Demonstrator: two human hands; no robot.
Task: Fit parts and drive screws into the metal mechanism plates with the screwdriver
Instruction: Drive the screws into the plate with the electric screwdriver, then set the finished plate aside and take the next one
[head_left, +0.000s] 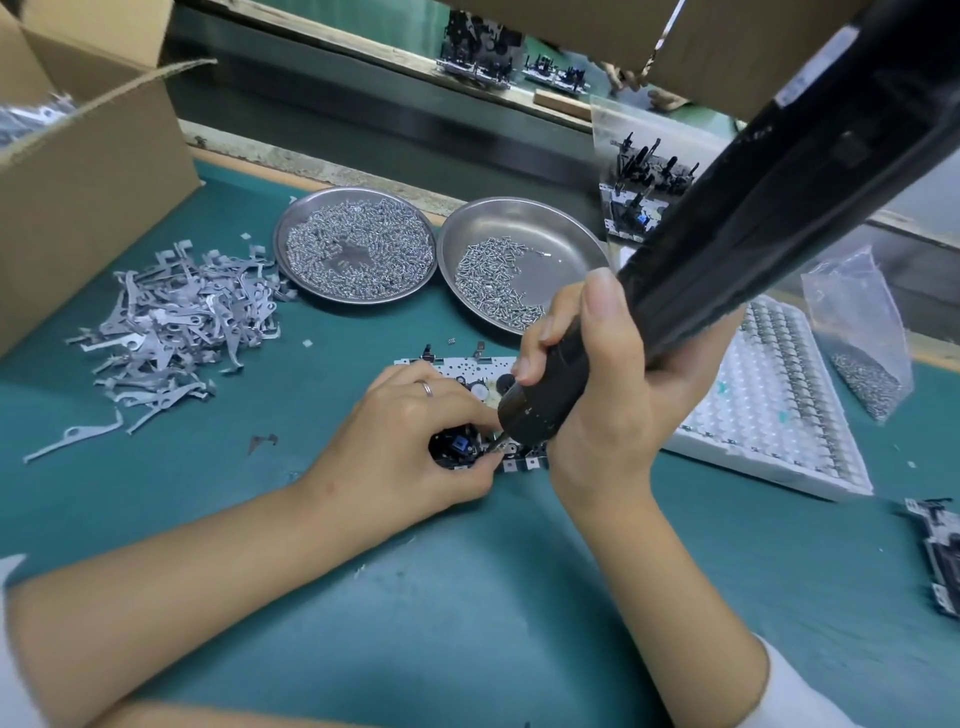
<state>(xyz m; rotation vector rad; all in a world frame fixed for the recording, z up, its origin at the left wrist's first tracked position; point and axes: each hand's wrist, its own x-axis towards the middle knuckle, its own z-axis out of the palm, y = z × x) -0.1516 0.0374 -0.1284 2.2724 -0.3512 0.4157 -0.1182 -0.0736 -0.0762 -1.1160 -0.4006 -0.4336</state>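
A metal mechanism plate (457, 366) with black and blue parts lies on the green mat, mostly covered by my hands. My left hand (410, 441) rests on its near end and its fingertips pinch the plate beside the blue part (460, 446). My right hand (597, 384) grips the black electric screwdriver (727, 249), whose body slants up to the right. Its bit tip (496, 444) touches the plate just right of my left fingertips.
Two steel dishes sit behind the plate: one (356, 244) full of small springs, one (524, 260) with screws. A heap of grey metal levers (176, 322) lies left, below a cardboard box (88, 171). A white parts tray (769, 405), a screw bag (862, 332) and finished mechanisms (644, 192) stand right.
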